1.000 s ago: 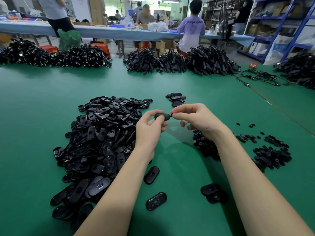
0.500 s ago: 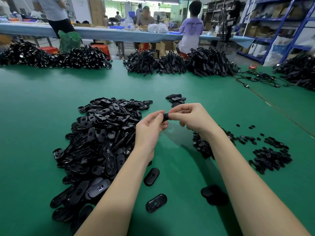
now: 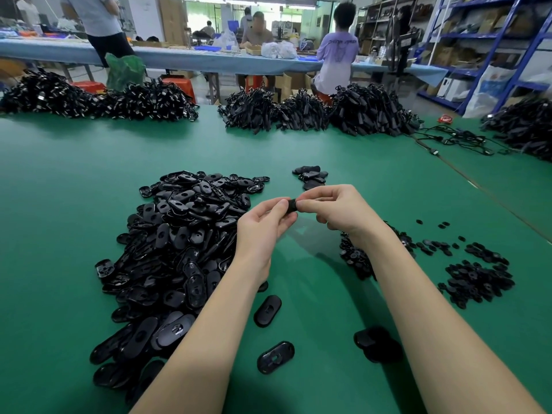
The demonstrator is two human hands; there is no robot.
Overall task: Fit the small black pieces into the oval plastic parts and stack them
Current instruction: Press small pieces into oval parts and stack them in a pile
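The green bench [image 3: 74, 180] looks like smooth, matt sheet, faintly sheened under the lights. The heap of black oval plastic shells [image 3: 179, 243] is glossy, catching white highlights on smooth moulded faces. The small black round pieces [image 3: 475, 279] look duller, nearly matt.

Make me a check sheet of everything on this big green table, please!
Surface: green table, bare patches between heaps.
Job's things: big pile of oval plastic parts on the left; small black pieces on the right; small stack beyond the hands.
Clutter: two loose ovals near the forearms.
Hands: left hand and right hand both pinch one oval part.
Cables: black cable bundles along the far edge.
Surroundings: people at another table, blue shelves.
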